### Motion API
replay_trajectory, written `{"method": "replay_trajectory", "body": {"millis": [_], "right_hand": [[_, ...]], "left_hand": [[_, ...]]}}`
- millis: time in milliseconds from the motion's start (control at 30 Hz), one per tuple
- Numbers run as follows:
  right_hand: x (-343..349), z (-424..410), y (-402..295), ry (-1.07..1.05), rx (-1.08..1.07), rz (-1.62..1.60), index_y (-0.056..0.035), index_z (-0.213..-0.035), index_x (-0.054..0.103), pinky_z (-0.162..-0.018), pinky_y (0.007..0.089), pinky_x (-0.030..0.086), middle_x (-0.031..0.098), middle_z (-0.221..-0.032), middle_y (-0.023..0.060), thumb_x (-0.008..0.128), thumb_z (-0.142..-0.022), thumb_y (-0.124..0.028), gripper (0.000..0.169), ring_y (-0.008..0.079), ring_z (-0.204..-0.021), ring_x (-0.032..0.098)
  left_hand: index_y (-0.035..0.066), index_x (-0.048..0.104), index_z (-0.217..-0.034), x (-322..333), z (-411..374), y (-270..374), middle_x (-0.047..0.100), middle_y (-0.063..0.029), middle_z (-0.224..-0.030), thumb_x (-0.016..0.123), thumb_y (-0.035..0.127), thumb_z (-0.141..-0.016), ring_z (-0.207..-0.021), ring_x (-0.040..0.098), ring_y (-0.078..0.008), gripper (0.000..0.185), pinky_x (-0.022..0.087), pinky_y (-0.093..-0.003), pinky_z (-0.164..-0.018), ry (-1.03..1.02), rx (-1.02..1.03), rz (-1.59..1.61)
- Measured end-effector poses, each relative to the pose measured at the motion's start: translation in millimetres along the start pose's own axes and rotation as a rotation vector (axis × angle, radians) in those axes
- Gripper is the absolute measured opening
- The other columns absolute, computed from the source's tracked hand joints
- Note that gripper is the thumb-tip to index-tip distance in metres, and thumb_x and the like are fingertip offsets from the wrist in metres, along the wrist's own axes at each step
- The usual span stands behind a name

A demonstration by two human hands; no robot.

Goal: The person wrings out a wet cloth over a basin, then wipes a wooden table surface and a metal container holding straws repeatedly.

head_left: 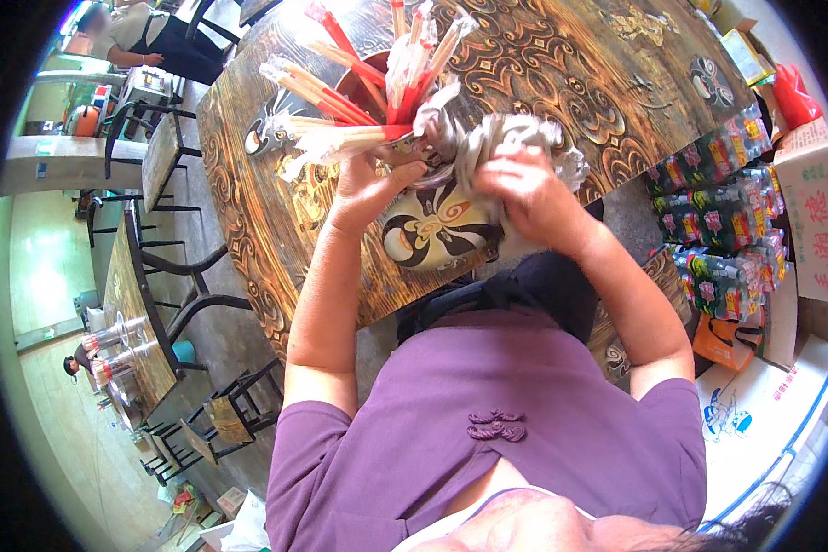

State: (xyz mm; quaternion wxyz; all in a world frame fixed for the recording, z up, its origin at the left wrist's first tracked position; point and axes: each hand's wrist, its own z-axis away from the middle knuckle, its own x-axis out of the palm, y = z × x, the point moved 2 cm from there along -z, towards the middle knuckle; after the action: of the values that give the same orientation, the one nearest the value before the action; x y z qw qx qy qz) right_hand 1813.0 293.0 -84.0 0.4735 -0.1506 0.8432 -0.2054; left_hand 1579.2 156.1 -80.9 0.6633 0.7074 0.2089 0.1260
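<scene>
Before me stands a round container (pixel 350 84) with a reddish-brown inside, seen partly behind a bundle of wrapped chopsticks (pixel 414 65). The chopsticks have red paper bands and clear plastic sleeves, and they fan out over the rim. My left hand (pixel 376 176) grips the container's near left side, its thumb on a shiny part of it. My right hand (pixel 521 186), blurred, is closed on a crumpled grey-white cloth (pixel 507 138) just right of the container. Part of the cloth reaches towards the container's near side; whether it touches is too blurred to tell.
The carved wooden table (pixel 538 55) bears a painted mask pattern (pixel 438 228). Shrink-wrapped drink bottles (pixel 714 214) and a cardboard box (pixel 811 207) stand to the right. Wooden stools (pixel 162 162) and another table (pixel 134 303) are at the left, with a person (pixel 152 45) at upper left.
</scene>
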Motion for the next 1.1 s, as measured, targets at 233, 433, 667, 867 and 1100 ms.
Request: {"method": "replay_trajectory", "body": {"millis": [233,433,667,867,1100], "right_hand": [[-30,21,-8,0.095,0.255,-0.069,-0.0065,-0.109,0.074,-0.099,0.0429,0.05,0.072,-0.106,0.0149,0.062,-0.077,0.006,0.037,0.0352,-0.108,0.064],[-26,10,20,0.515,0.635,-0.429,-0.0019,-0.127,0.066,-0.095,0.0341,0.053,0.071,-0.114,0.0148,0.065,-0.089,0.001,0.037,0.0226,-0.104,0.069],[22,-7,-19,0.251,0.309,-0.035,0.0031,-0.131,0.059,-0.108,0.0492,0.042,0.063,-0.125,0.0222,0.072,-0.087,-0.018,0.051,0.0416,-0.122,0.053],[38,-28,-1,0.254,0.274,0.289,0.0033,-0.119,0.062,-0.098,0.048,0.045,0.065,-0.119,0.0178,0.064,-0.086,-0.011,0.037,0.0372,-0.115,0.056],[36,-68,63,0.16,0.3,0.409,-0.0127,-0.125,0.069,-0.101,0.0463,0.044,0.067,-0.132,0.0033,0.054,-0.091,-0.019,0.038,0.0299,-0.122,0.056]], "left_hand": [[0.004,0.045,-0.128,51,-1,6,0.069,-0.0075,-0.107,0.091,0.008,-0.075,-0.101,0.065,-0.0169,0.07,0.05,-0.036,-0.094,0.311,0.09,-0.094],[0.005,0.044,-0.13,48,14,8,0.063,-0.0092,-0.12,0.087,0.009,-0.08,-0.115,0.06,-0.0203,0.065,0.045,-0.0401,-0.104,0.248,0.137,0.09],[0.0,0.07,-0.117,-4,-22,13,0.073,-0.0055,-0.104,0.089,0.014,-0.078,-0.096,0.067,-0.0135,0.045,0.055,-0.03,-0.084,-0.136,0.015,0.092],[0.0,0.07,-0.119,7,-21,13,0.073,-0.004,-0.107,0.086,0.011,-0.077,-0.096,0.066,-0.0124,0.046,0.054,-0.0315,-0.086,-0.121,-0.035,0.103],[0.0,0.069,-0.114,31,-14,2,0.074,-0.0048,-0.1,0.089,0.008,-0.076,-0.092,0.067,-0.0121,0.044,0.054,-0.0299,-0.087,0.009,0.065,0.2]]}}
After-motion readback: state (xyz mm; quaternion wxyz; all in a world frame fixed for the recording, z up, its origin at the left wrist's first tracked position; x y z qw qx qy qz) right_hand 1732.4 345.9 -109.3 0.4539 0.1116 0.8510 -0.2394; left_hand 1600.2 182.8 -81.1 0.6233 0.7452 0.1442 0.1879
